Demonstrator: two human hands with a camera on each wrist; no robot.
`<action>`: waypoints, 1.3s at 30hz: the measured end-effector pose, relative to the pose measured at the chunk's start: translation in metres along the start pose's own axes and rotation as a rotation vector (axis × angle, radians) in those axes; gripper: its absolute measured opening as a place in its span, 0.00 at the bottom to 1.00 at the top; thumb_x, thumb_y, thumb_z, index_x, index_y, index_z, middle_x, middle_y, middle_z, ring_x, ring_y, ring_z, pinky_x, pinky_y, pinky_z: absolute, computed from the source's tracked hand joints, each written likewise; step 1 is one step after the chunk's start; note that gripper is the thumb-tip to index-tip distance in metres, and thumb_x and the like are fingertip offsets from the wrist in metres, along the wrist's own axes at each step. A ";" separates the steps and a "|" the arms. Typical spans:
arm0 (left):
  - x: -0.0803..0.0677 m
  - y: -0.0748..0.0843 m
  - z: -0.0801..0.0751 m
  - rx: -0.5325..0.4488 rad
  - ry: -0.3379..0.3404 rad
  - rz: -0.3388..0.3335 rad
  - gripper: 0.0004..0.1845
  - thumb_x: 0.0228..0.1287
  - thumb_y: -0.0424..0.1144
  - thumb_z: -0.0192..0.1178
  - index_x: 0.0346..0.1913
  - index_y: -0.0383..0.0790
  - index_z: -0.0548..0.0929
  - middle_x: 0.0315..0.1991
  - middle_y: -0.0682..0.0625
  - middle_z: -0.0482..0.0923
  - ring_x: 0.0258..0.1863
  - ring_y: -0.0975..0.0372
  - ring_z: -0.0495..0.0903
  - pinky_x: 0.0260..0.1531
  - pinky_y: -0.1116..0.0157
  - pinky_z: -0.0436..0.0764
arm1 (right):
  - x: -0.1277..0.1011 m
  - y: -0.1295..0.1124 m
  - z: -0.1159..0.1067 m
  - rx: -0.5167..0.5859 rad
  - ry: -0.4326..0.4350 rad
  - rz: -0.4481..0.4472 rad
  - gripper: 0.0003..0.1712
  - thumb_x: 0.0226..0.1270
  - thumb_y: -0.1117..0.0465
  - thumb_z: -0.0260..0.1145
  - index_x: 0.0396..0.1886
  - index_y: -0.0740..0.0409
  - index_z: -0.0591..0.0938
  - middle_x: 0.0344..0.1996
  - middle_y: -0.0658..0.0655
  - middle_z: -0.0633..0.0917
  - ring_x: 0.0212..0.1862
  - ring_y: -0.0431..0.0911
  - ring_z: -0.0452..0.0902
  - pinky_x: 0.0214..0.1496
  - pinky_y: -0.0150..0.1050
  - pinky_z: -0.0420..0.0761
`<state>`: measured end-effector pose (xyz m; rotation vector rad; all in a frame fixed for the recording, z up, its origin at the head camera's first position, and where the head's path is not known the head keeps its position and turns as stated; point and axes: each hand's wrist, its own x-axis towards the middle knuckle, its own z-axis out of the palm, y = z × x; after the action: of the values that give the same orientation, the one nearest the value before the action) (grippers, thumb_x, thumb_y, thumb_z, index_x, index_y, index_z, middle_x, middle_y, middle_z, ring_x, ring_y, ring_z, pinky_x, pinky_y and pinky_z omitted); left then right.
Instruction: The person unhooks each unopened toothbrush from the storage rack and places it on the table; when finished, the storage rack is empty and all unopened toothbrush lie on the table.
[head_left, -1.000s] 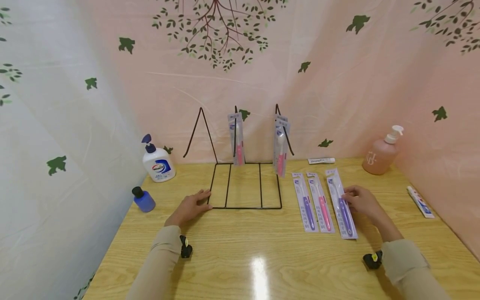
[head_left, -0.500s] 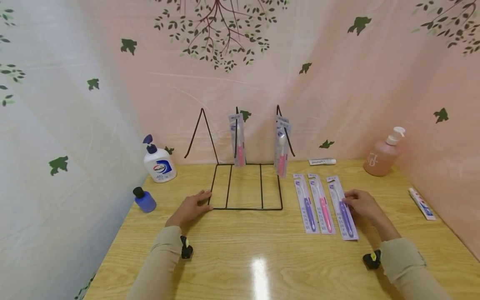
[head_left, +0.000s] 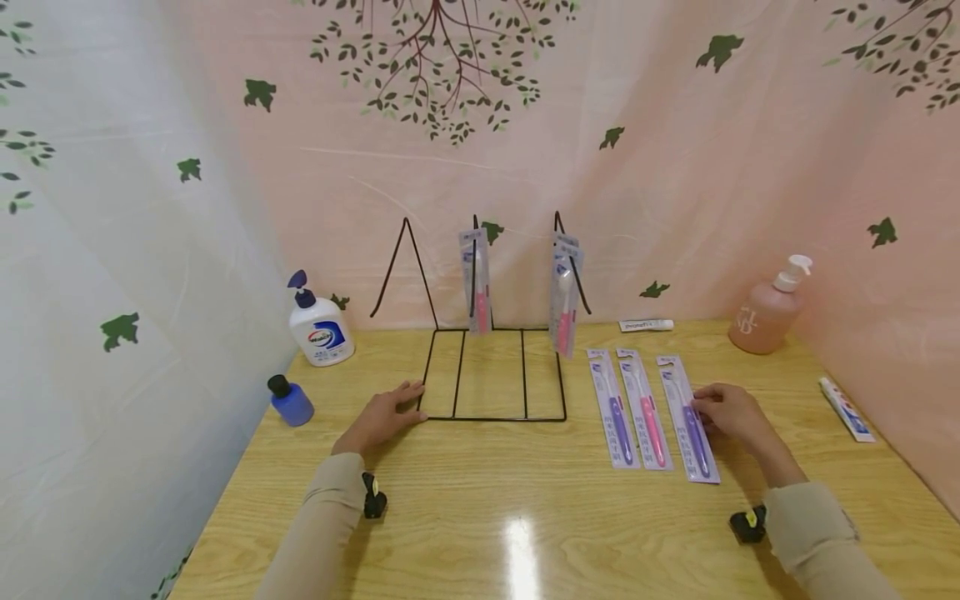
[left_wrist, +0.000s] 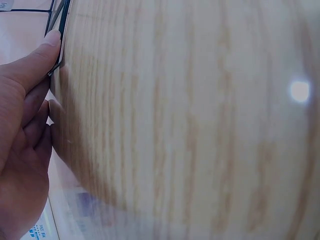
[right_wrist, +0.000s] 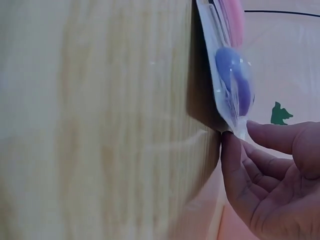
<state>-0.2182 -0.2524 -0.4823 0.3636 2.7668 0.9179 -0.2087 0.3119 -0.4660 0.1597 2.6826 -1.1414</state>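
In the head view my right hand point(head_left: 735, 412) pinches the right edge of a purple packaged toothbrush point(head_left: 690, 425). In the right wrist view, thumb and forefinger meet at the edge of its card, which stands slightly off the wood there. To its left lie a pink packaged toothbrush point(head_left: 648, 417) and another purple packaged toothbrush point(head_left: 615, 417). My left hand point(head_left: 382, 417) rests at the front left corner of a black wire rack point(head_left: 495, 419), its thumb and fingers touching the wire. Pink packaged toothbrushes hang on the rack's middle hook point(head_left: 475, 279) and right hook point(head_left: 573, 287).
A white pump bottle point(head_left: 321, 333) and a small blue bottle point(head_left: 291, 404) stand left of the rack. At the right are a pink pump bottle point(head_left: 765, 312), a small white tube point(head_left: 647, 326) and a toothpaste tube point(head_left: 847, 410). A patterned cloth point(head_left: 645, 183) hangs behind the table.
The far end of the right-hand purple packaged toothbrush has come down a little, with my right hand still pinching its edge. My left hand stays at the rack. The head view shifts slightly.
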 end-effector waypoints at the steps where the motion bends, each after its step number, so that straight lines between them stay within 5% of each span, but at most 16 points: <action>1: 0.000 0.000 0.000 0.000 0.001 -0.001 0.33 0.66 0.49 0.59 0.72 0.46 0.64 0.74 0.50 0.56 0.75 0.51 0.51 0.70 0.44 0.53 | -0.001 0.000 0.000 0.000 0.000 0.001 0.23 0.74 0.59 0.53 0.57 0.75 0.71 0.43 0.70 0.79 0.38 0.49 0.78 0.36 0.37 0.83; 8: -0.001 0.001 0.000 -0.008 0.004 -0.003 0.33 0.66 0.48 0.59 0.72 0.46 0.64 0.74 0.50 0.56 0.75 0.51 0.50 0.70 0.43 0.53 | -0.011 -0.011 -0.005 -0.053 0.050 -0.080 0.25 0.74 0.55 0.54 0.56 0.74 0.71 0.39 0.67 0.80 0.35 0.48 0.78 0.32 0.35 0.80; 18: -0.002 0.001 0.001 -0.015 0.005 -0.012 0.33 0.66 0.49 0.59 0.72 0.47 0.64 0.74 0.49 0.55 0.75 0.50 0.51 0.70 0.43 0.53 | -0.022 -0.061 0.010 -0.032 0.116 -0.408 0.22 0.73 0.50 0.56 0.58 0.60 0.77 0.44 0.64 0.83 0.41 0.56 0.82 0.37 0.37 0.83; 25: -0.001 0.001 0.001 -0.010 0.009 -0.013 0.33 0.66 0.49 0.59 0.72 0.47 0.64 0.74 0.49 0.55 0.75 0.50 0.51 0.70 0.44 0.53 | -0.026 -0.100 0.035 0.005 0.140 -0.621 0.16 0.71 0.56 0.59 0.54 0.57 0.81 0.38 0.59 0.86 0.36 0.43 0.82 0.36 0.30 0.81; 39: 0.001 0.000 0.001 0.009 0.013 -0.009 0.33 0.66 0.50 0.60 0.72 0.48 0.64 0.74 0.50 0.56 0.75 0.50 0.51 0.70 0.43 0.52 | -0.014 -0.173 0.095 0.193 0.086 -0.746 0.15 0.69 0.60 0.61 0.52 0.60 0.81 0.41 0.59 0.86 0.41 0.48 0.81 0.42 0.33 0.81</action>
<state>-0.2190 -0.2521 -0.4833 0.3469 2.7826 0.9096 -0.2125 0.1233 -0.4059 -0.8460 2.7643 -1.6040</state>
